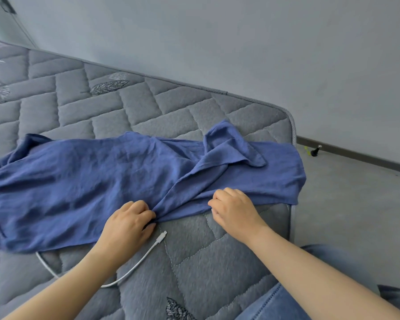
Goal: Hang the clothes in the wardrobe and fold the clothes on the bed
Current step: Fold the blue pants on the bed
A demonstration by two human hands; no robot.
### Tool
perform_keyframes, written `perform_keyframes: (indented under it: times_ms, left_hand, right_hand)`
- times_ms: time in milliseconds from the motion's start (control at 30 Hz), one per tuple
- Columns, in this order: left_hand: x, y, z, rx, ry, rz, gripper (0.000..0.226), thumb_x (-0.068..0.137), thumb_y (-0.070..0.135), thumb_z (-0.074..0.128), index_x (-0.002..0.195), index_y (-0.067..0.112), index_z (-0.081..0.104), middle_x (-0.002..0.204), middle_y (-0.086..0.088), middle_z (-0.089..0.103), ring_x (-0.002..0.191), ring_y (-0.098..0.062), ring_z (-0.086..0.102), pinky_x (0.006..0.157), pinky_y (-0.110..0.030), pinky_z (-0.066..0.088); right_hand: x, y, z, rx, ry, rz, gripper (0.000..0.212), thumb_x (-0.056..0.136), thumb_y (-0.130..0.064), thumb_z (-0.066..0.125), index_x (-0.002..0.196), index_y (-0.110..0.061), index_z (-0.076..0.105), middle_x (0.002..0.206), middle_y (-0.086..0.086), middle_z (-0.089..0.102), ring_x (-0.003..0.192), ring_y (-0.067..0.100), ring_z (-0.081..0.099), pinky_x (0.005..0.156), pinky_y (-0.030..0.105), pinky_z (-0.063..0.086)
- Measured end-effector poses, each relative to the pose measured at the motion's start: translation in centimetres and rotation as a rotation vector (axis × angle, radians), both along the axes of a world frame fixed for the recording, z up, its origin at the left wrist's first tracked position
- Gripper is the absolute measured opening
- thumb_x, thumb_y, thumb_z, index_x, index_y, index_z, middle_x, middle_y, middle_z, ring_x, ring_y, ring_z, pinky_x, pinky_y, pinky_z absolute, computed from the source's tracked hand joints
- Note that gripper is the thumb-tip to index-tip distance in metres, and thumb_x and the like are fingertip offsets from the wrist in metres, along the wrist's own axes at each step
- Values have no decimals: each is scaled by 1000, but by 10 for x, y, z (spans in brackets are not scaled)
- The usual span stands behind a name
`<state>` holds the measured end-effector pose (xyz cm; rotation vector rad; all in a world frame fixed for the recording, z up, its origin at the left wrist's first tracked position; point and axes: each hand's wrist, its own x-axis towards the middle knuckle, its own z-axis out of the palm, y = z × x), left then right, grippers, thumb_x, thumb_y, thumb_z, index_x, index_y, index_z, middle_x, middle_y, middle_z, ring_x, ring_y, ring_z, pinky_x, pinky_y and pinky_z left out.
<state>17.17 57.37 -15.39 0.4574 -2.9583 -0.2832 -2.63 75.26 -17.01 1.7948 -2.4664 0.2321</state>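
A blue garment (pixel 90 181) lies spread and wrinkled across the middle of the frame, on the grey quilted mattress (pixel 125 105), running from the left edge almost to the mattress corner at the right, where a folded-over flap of it sits rumpled on top. The person leans over it from the bottom of the frame with both bare forearms reaching in. The left hand (pixel 129 224), at lower centre, has its fingers curled close together and pinches a gathered bunch of the cloth at the garment's near edge, with creases fanning out from that grip. The right hand (pixel 233 211), just right of centre, sits knuckles up on the near hem with its fingers curled under and pressed together on the fabric; the fingertips are hidden, so how much cloth they hold I cannot tell. A white cable (pixel 136 264) loops over the mattress under the left forearm, its plug lying just beside the left hand. Blue jeans (pixel 275 303) show at lower right, and a small black doorstop (pixel 315 150) stands by the baseboard at the right
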Motion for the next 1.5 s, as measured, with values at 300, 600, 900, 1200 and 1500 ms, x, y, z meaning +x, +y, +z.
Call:
perform_keyframes:
  times_ms: [300,600,900,1200,1500]
  left_hand:
    - [18,-6,6,96,34,-230,29,92,30,45,76,20,68,80,7,57,66,-16,53,59,-26,46]
    - [43,-7,-4,166,-52,-56,18,77,33,48,85,19,56,87,8,51,75,-19,54,65,-28,46]
    - [69,-38,-3,28,-62,52,34,82,27,41,83,10,70,80,-2,62,67,-26,63,57,-31,52]
    - [43,-19,21,158,-135,-154,18,78,35,50,80,23,63,79,9,54,71,-15,56,62,-24,46]
    - [-67,57,-6,123,-164,-303,31,91,37,47,114,19,57,113,4,50,101,-18,48,88,-32,42]
  right_hand:
    - [6,34,14,97,-198,99,11,67,-9,65,67,-16,56,63,-2,53,55,19,50,54,29,42]
    - [32,25,9,224,-245,108,16,78,-24,58,92,-16,60,87,-2,55,80,18,52,71,31,47]
    - [58,-14,4,85,-219,82,9,70,-10,71,70,-13,62,68,1,56,60,20,55,55,33,49]
    - [31,16,8,165,-288,36,20,90,-23,50,101,-16,65,95,-1,61,88,18,55,77,31,45]
    - [-58,92,4,281,-76,-376,36,85,-13,53,120,-20,56,109,-1,53,102,22,52,82,31,44]
